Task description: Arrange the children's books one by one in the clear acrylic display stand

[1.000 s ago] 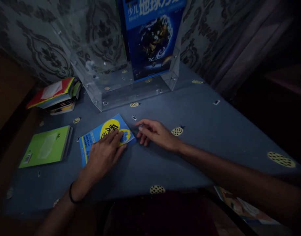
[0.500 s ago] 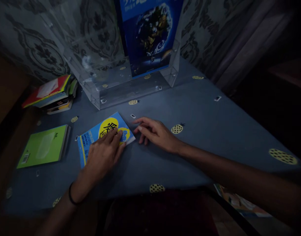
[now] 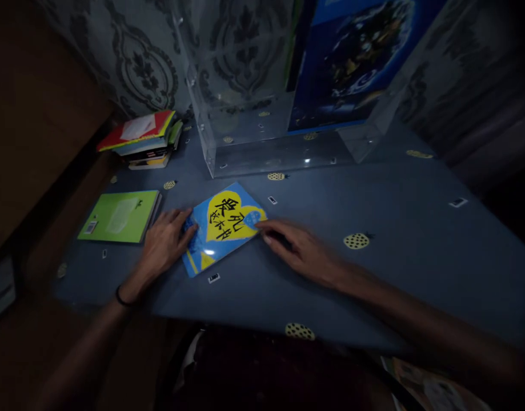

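Note:
A blue and yellow book (image 3: 223, 216) with large black characters on its cover lies flat and at an angle on the table. My left hand (image 3: 163, 242) rests at its left edge, fingers stretched out and thumb on the cover's border; a dark band circles the wrist. At the book's right corner, my right hand (image 3: 297, 250) has thumb and index finger closed on the edge. Just left of my left hand lies a green book (image 3: 120, 217) with a barcode on its cover.
A clear acrylic stand (image 3: 262, 162) rises at the back, holding a dark blue book (image 3: 352, 74) with a globe picture. At the back left is a stack of books (image 3: 144, 137), red on top. The blue tablecloth (image 3: 399, 228) has a pineapple print.
My left hand has slid off the cover to the book's left edge. My right hand has come onto its right corner. The view has swung left, shifting everything rightward.

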`<action>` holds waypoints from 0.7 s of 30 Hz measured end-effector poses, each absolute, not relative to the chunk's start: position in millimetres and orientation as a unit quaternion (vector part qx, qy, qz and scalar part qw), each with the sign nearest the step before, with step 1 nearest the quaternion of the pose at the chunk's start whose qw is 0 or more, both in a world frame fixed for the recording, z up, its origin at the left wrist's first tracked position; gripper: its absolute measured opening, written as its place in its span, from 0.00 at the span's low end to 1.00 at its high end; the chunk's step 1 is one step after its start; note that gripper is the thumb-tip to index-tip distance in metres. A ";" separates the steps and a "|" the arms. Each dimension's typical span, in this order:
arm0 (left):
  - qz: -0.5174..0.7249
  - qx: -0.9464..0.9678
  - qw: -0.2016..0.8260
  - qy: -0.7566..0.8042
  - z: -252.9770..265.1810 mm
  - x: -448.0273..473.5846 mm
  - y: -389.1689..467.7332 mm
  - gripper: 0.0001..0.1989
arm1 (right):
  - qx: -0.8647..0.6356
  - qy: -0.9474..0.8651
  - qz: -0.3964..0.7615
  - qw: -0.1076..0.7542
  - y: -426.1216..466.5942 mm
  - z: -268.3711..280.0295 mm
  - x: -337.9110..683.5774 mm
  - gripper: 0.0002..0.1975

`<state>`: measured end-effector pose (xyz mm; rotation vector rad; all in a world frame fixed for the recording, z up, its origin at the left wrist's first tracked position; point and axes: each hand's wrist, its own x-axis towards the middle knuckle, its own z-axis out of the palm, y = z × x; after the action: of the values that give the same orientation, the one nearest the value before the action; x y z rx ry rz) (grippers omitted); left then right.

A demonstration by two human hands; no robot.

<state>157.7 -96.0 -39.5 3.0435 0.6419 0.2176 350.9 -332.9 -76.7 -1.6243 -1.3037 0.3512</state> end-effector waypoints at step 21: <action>0.093 0.995 0.040 0.015 -22.6 136.3 -165.3 0.16 | -0.665 -0.632 0.027 0.396 -313.4 -85.4 329.9 0.15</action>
<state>136.3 -165.3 -22.6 3.0478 0.0457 0.2837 329.9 -313.4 -85.4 -1.6860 -1.6022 0.0685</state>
